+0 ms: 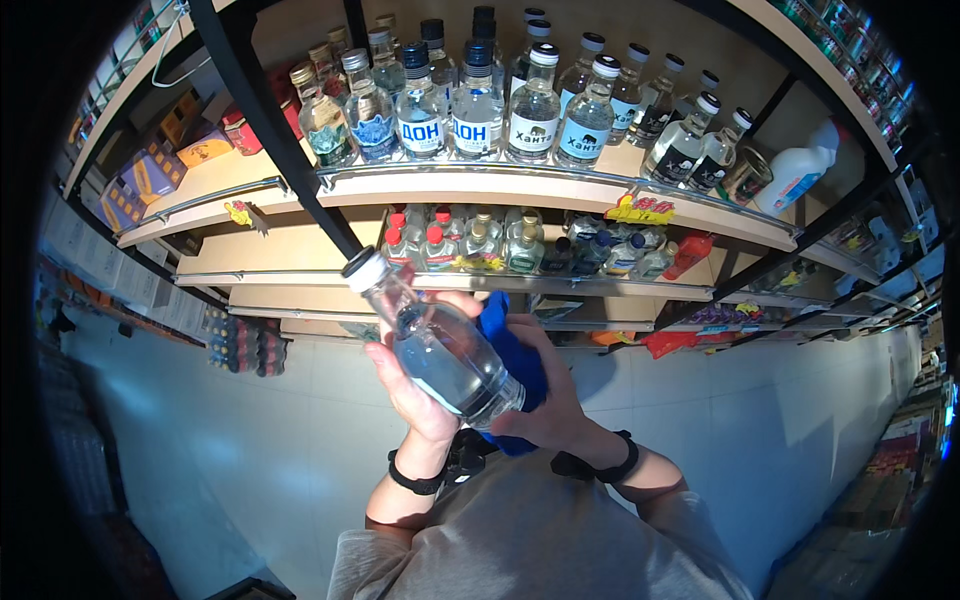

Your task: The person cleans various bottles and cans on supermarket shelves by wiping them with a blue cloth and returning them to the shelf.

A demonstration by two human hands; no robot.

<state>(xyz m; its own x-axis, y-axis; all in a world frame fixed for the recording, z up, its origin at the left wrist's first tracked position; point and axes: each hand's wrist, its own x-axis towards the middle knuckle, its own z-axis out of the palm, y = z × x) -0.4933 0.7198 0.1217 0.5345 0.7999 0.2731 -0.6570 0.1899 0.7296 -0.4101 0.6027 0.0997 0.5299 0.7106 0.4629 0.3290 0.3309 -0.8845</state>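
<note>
A clear glass bottle (446, 349) with a white and black cap lies tilted across both hands, its neck towards the upper left. My left hand (416, 394) holds it from the left, with the palm under the body and the fingers behind it. A blue cloth (521, 367) is bunched in my right hand (551, 390), which presses it around the base of the bottle. Clear liquid shows inside the glass. Part of a pale label is visible along the lower side; the rest is turned away.
Before me a wooden shelf (480, 184) carries several glass bottles (532, 112) behind a metal rail. Smaller bottles (480, 244) stand one level down. A black upright post (277, 127) rises at the left. A white plastic bottle (799, 169) leans at the right. Shrink-wrapped bottle packs (247, 345) sit on the floor.
</note>
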